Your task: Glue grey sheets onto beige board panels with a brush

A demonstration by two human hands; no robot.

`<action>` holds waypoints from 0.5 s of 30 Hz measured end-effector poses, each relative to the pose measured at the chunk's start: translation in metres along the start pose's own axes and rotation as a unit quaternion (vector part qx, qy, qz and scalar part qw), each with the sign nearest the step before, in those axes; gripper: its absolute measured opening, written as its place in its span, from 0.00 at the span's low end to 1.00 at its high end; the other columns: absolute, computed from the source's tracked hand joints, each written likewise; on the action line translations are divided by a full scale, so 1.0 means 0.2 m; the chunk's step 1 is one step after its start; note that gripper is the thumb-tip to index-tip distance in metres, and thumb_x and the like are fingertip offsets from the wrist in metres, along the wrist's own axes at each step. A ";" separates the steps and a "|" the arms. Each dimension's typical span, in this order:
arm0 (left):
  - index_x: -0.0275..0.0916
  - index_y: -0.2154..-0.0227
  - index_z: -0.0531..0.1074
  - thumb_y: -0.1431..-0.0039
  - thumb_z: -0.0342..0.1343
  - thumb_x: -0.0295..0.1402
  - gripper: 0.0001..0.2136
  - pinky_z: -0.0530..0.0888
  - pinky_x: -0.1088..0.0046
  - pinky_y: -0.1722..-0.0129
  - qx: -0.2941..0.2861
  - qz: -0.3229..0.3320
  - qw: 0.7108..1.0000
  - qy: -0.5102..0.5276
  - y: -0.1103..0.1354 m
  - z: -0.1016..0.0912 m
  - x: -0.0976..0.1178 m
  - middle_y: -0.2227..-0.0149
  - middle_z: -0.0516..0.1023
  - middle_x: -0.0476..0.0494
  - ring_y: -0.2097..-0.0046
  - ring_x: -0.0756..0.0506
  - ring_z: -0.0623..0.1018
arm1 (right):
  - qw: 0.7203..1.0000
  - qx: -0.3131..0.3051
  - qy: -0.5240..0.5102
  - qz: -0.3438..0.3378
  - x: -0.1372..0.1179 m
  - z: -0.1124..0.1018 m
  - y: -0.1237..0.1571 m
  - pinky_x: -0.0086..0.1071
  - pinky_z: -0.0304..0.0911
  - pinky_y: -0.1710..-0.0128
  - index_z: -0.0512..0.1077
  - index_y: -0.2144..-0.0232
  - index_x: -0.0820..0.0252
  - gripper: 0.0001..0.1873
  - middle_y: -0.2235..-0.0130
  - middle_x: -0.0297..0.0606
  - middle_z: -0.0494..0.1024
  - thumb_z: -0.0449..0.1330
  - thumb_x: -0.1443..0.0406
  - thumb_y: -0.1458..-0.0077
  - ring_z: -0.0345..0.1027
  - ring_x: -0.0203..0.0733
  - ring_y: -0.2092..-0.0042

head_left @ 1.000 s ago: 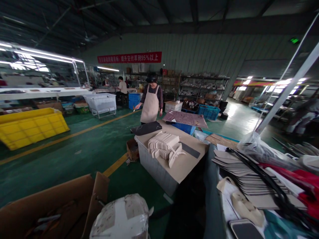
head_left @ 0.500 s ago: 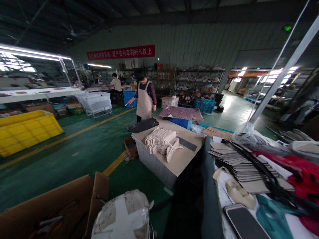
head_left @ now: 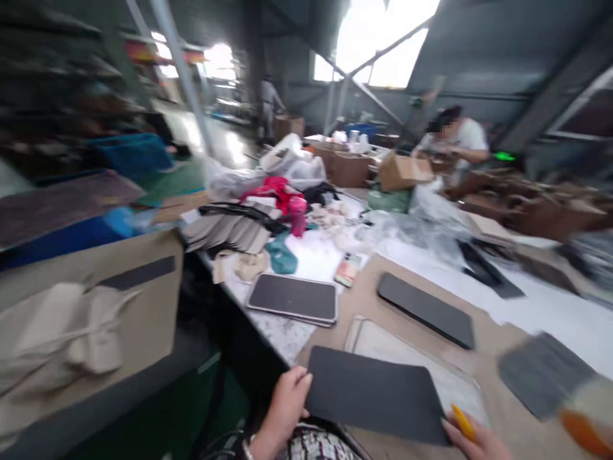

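Note:
My left hand (head_left: 286,404) pinches the left edge of a dark grey rectangular panel (head_left: 373,394), thumb on top. At the panel's right edge, my right hand (head_left: 474,437) grips it too, partly cut off by the frame's bottom. A yellow stick-like tool (head_left: 462,421) pokes up from the right hand; its kind is not clear. The panel is held tilted above the table. Behind it, partly covered, lies a whitish flat template-like board (head_left: 407,345). Further back are a dark grey pad (head_left: 426,308) and a stack of light-rimmed dark panels (head_left: 293,298).
A small patterned card or box (head_left: 348,269), a teal cloth (head_left: 281,253) and fanned grey pieces (head_left: 230,230) lie on the table. A grey piece (head_left: 546,372) and a blurred orange object (head_left: 584,434) are at right. A co-worker (head_left: 460,137) sits across. Tied beige pieces (head_left: 96,329) rest at left.
My view has swung right from the floor and bins to the worktable. Both hands and the dark grey panel now show; neither hand was visible earlier.

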State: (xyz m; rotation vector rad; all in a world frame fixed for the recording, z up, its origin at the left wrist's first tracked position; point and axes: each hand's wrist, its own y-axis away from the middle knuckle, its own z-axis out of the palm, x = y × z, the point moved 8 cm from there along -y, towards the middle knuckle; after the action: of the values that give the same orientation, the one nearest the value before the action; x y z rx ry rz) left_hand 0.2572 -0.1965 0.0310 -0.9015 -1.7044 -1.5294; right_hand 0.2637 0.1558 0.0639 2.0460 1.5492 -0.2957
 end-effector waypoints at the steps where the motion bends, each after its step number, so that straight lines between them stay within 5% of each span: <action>1: 0.37 0.79 0.66 0.59 0.52 0.53 0.20 0.59 0.78 0.86 -0.023 0.001 0.999 -0.040 -0.04 0.02 -0.01 0.80 0.60 0.54 0.80 0.53 0.62 | 0.999 -0.013 -0.026 0.024 0.08 0.02 0.08 0.34 0.65 0.63 0.71 0.75 0.58 0.15 0.69 0.39 0.76 0.55 0.54 0.51 0.69 0.45 0.65; 7: 0.37 0.80 0.67 0.60 0.49 0.51 0.19 0.58 0.75 0.82 -0.117 0.032 0.977 -0.175 -0.19 0.18 0.02 0.81 0.63 0.51 0.78 0.50 0.63 | 0.987 0.021 -0.135 0.084 0.23 0.09 0.26 0.32 0.62 0.68 0.67 0.79 0.58 0.18 0.75 0.37 0.75 0.49 0.51 0.60 0.67 0.44 0.71; 15: 0.39 0.83 0.63 0.55 0.46 0.45 0.14 0.60 0.74 0.74 -0.158 0.148 0.935 -0.281 -0.42 0.56 0.23 0.82 0.63 0.52 0.75 0.49 0.64 | 0.981 0.062 -0.069 0.173 0.51 0.00 0.25 0.32 0.60 0.67 0.68 0.75 0.59 0.15 0.73 0.38 0.75 0.47 0.56 0.52 0.67 0.44 0.68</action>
State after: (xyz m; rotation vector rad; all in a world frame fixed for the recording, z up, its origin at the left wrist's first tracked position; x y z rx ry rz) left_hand 0.1579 -0.0887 0.0133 -1.8190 -1.5992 -1.4407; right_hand 0.3413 0.2301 0.0294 2.2932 1.0927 -0.3979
